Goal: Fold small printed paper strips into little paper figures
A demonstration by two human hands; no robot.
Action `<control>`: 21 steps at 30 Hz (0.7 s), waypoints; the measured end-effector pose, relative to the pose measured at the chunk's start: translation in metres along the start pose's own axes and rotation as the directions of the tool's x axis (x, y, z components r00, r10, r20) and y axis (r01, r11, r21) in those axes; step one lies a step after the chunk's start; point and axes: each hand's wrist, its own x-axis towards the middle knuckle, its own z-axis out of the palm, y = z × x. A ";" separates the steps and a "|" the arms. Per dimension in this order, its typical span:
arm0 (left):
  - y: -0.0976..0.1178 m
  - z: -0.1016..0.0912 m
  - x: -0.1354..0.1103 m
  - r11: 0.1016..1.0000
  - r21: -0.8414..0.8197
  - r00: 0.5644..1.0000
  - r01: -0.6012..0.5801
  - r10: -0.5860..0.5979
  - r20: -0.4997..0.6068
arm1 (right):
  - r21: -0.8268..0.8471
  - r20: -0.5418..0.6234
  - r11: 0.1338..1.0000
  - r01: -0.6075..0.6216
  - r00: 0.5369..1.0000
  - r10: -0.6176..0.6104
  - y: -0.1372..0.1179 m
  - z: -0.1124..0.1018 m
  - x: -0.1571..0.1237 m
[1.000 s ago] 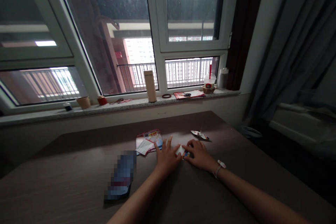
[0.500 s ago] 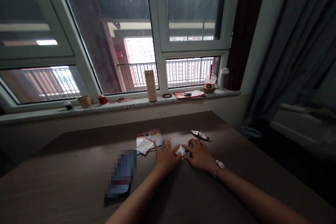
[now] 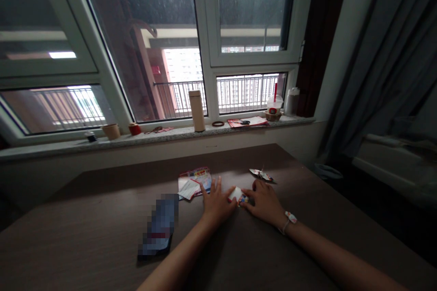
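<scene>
A small folded piece of paper (image 3: 235, 193), white with a colourful printed part on its right, lies on the table between my hands. My left hand (image 3: 218, 204) holds its left side with thumb and index finger, while the other fingers spread out on the tabletop. On the right side, the thumb and index finger of my right hand (image 3: 264, 202) grip the printed part, with the remaining fingers curled. Just beyond the right hand rests a folded paper figure (image 3: 262, 175) with pointed, wing-like ends. Parts of the paper under my fingertips are hidden.
Printed papers (image 3: 194, 184) lie beyond my left hand on the brown table (image 3: 102, 218). A pixelated dark object (image 3: 159, 227) is left of my forearm. Along the windowsill (image 3: 177, 133) stand a tan bottle (image 3: 196, 111), a paper cup (image 3: 111, 131), scissors (image 3: 244, 122) on papers and a drink cup (image 3: 274, 105).
My right hand has shifted slightly to the right and its wrist has turned a little. More of the paper's white face shows between the hands. The left hand stays nearly in place.
</scene>
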 end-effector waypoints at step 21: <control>0.000 -0.001 -0.001 1.000 -0.021 0.999 0.023 -0.022 0.046 | -0.011 -0.057 0.998 -0.066 0.996 0.065 0.004 0.002 -0.005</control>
